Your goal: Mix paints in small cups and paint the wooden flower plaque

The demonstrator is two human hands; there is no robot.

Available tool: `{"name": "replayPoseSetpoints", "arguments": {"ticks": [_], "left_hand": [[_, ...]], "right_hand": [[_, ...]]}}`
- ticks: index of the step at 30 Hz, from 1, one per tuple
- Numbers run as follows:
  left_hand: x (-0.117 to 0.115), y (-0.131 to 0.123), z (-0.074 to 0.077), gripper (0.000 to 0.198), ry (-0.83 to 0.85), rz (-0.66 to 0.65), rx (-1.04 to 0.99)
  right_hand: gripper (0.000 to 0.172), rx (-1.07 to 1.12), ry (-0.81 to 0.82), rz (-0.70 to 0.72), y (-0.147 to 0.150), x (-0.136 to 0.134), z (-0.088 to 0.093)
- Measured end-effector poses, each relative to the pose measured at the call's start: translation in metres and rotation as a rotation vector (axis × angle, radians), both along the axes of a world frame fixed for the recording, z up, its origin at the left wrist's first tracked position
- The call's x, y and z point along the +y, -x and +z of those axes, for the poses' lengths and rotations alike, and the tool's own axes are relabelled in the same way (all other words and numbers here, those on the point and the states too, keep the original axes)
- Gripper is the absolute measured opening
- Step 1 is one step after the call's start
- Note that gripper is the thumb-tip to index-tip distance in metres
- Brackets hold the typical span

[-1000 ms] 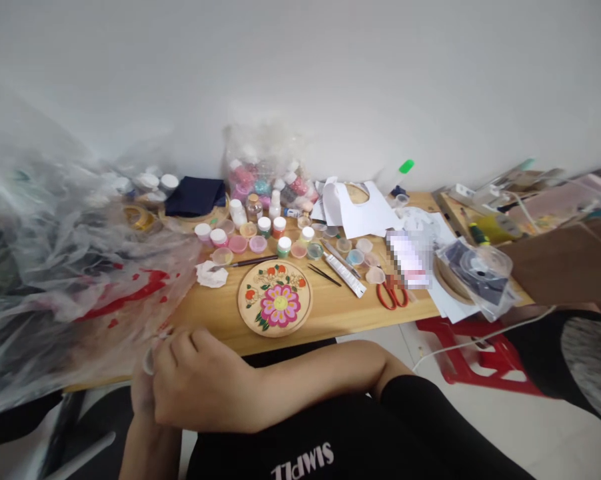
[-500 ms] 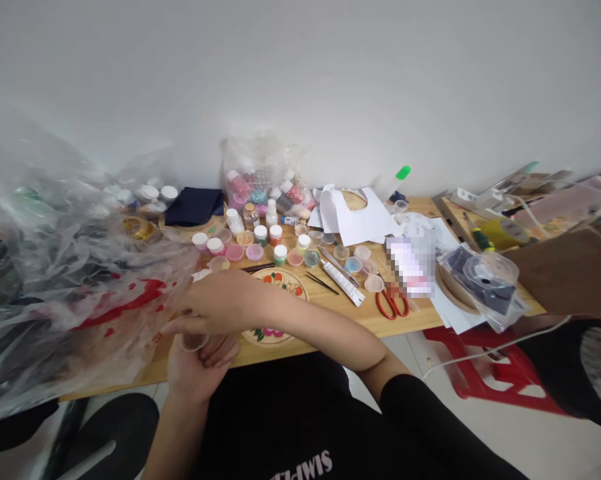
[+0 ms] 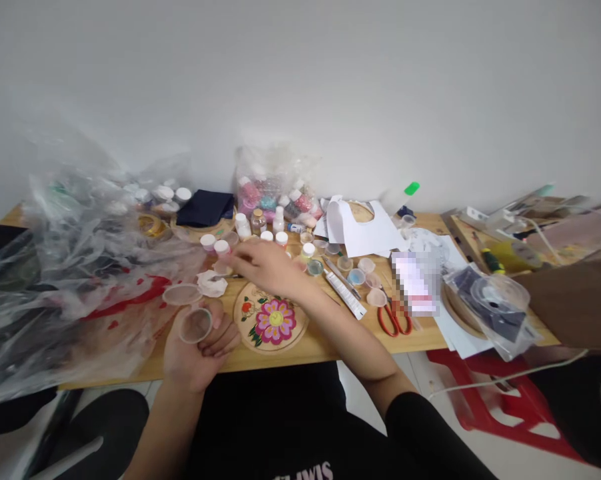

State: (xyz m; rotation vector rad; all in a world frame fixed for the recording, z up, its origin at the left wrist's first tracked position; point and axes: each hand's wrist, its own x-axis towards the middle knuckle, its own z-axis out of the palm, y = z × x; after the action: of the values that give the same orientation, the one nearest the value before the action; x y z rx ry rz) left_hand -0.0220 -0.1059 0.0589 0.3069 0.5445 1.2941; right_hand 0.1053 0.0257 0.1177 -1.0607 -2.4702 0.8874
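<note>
Through the head feed I have my left hand (image 3: 193, 357) curled around a small clear cup (image 3: 195, 325), fingers closed on its side, the cup's mouth tilted toward me. A clear round lid (image 3: 182, 294) sits right at the cup's far rim; I can't tell whether it is joined on. My right hand (image 3: 268, 267) stretches forward above the far part of a round wooden disc (image 3: 275, 321), fingers bent down near a white-capped pot (image 3: 222, 248). Whether those fingers are together on anything, I cannot tell.

The disc lies near the front edge of the worktop (image 3: 248, 361), partly under my right forearm, showing a pink flower with a yellow centre. A crumpled tissue (image 3: 212, 283) is just beside it, on the left. To the right I see a white tube (image 3: 345, 293) and orange-handled scissors (image 3: 394, 320).

Farther out, clear plastic sheeting (image 3: 105, 280) spreads over the left side, near a folded navy cloth (image 3: 205, 208). Against the wall stands a clear bag (image 3: 275, 190) of coloured pots, with cut white paper (image 3: 370, 230) to its right.
</note>
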Motion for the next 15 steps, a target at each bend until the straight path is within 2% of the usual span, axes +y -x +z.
{"name": "replayPoseSetpoints", "arguments": {"ticks": [2, 5, 11, 15], "left_hand": [[0.003, 0.001, 0.000, 0.031, -0.028, -0.001, 0.002], [0.006, -0.003, 0.000, 0.031, -0.037, 0.010, -0.003], [0.008, -0.009, 0.000, 0.031, -0.008, 0.037, -0.011], [0.008, -0.009, 0.001, 0.029, -0.001, 0.125, 0.032]], "right_hand": [[0.027, -0.257, -0.149, -0.108, -0.017, 0.008, 0.000], [0.029, -0.502, -0.202, -0.205, -0.035, 0.019, -0.004], [0.031, -0.658, -0.172, -0.143, -0.040, 0.022, -0.019], [0.028, -0.662, -0.202, -0.094, -0.038, 0.019, -0.006]]}}
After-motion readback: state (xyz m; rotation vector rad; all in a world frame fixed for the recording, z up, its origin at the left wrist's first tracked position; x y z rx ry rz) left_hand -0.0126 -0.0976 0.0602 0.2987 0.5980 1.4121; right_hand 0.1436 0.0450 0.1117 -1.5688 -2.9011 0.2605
